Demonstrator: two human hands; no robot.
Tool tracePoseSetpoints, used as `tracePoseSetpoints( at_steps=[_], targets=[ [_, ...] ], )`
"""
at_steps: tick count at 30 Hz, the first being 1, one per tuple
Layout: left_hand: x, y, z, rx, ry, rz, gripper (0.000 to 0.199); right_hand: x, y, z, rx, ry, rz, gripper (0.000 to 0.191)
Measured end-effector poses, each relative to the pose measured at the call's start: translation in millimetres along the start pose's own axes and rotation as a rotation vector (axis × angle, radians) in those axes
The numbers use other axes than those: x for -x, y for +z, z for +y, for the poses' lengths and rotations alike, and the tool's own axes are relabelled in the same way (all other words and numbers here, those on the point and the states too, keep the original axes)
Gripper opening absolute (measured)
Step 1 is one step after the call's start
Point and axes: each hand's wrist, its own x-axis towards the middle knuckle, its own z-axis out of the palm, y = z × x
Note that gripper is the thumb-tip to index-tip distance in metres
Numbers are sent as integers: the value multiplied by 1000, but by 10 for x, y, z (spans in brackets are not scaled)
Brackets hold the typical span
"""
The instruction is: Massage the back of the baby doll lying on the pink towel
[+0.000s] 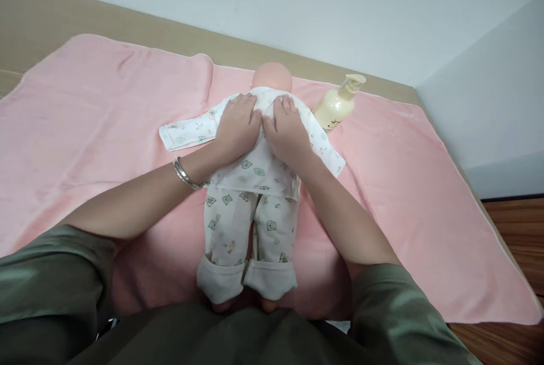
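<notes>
A baby doll (272,75) lies on a pink blanket, its bald head toward the wall and its feet toward me. It wears a white printed shirt (259,171) and matching trousers (272,223) with turned-up cuffs. My left hand (238,127) rests flat on the left side of the shirt's upper part. Beside it, my right hand (289,130) lies flat on the right side, the two thumbs close together. Neither hand grips anything; the fingers are stretched toward the doll's head. The sleeves spread outward to both sides. The doll's face is not visible.
The pink blanket (395,183) covers most of a light wooden surface (38,13) against a white wall (297,2). A cream pump bottle (335,105) stands on the blanket, right of the doll's head. Dark brown wood (518,234) shows at the far right.
</notes>
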Motion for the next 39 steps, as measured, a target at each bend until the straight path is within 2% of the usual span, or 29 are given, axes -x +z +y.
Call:
tracePoseSetpoints(
  at_steps=[3, 6, 10, 14, 16, 19, 24, 28, 30, 34, 37, 39],
  targets=[
    [132, 2, 109, -51, 76, -59, 57, -198, -45, 170, -74, 115, -51, 70],
    [180, -2, 153, -54, 94, -100, 59, -210, -81, 166, -38, 123, -77, 68],
    [39, -37, 57, 12, 37, -97, 56, 12, -48, -40, 107, 34, 7, 62],
    [-128, -117, -29, 112, 3, -44, 41, 270, 44, -229, 173, -36, 119, 58],
    [-149, -135, -30, 98, -32, -43, 38, 301, 66, -239, 156, -47, 128, 56],
    [-89, -102, -13, 3, -47, -20, 41, 179, 46, -129, 105, -70, 81, 56],
    [108, -18, 37, -122, 79, -15, 56, -92, -46, 87, 36, 17, -12, 63],
    [120, -50, 66, -157, 215, -99, 53, -1, -70, 15, 106, -3, 56, 57],
    [53, -76, 40, -124, 198, -94, 47, 130, -55, -91, 171, -31, 78, 56],
    [-106, -92, -68, 43, 71, -45, 42, 363, -5, -294, 282, -75, 88, 55],
    [-144, -65, -108, 130, 31, -21, 43, 351, -5, -299, 247, -99, 66, 53],
    [-110, -33, -87, 95, 10, -9, 48, 238, -26, -211, 163, -99, 39, 54]
  ],
)
